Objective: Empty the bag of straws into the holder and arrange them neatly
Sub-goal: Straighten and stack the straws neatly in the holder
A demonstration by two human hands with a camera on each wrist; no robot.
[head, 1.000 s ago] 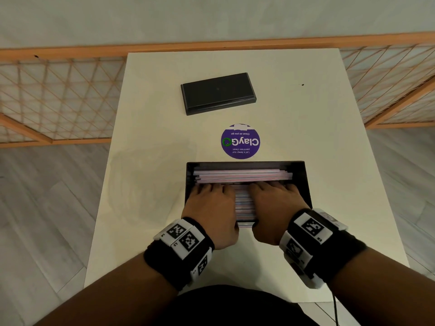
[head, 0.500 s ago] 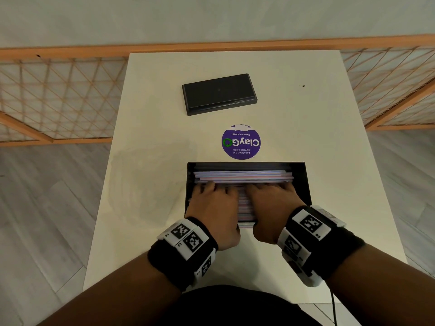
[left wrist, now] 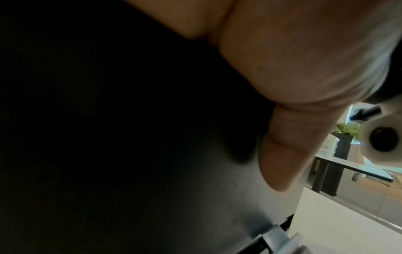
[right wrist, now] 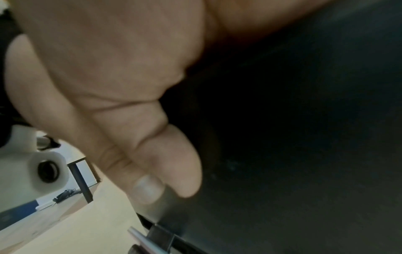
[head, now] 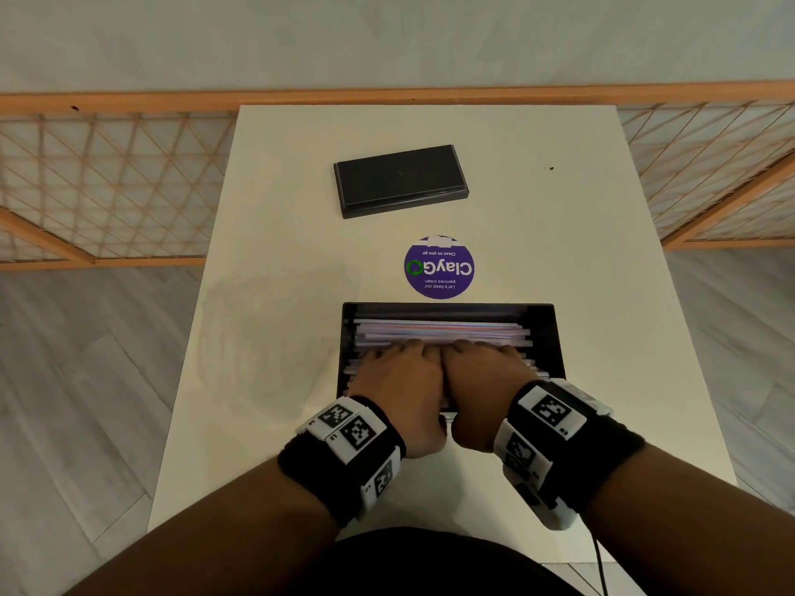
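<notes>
The black straw holder (head: 449, 309) stands open-topped on the near middle of the table, filled with pale pink and white straws (head: 443, 329) lying left to right. My left hand (head: 400, 380) and right hand (head: 486, 380) lie side by side, palms down, fingers stretched flat on the straws. The two hands touch at the middle. In the left wrist view my thumb (left wrist: 282, 163) lies against the holder's dark near wall (left wrist: 206, 206). The right wrist view shows the other thumb (right wrist: 165, 163) against the same wall (right wrist: 293, 171). No bag is in view.
A flat black lid (head: 400, 180) lies further back on the white table (head: 602, 294), and a round purple sticker (head: 439, 267) sits just beyond the holder. An orange lattice fence (head: 107, 178) runs behind and beside the table. Grey floor flanks it.
Both hands have slid inward over the straws: about a second ago a gap showed between them, now they touch at the middle. The holder has not moved.
</notes>
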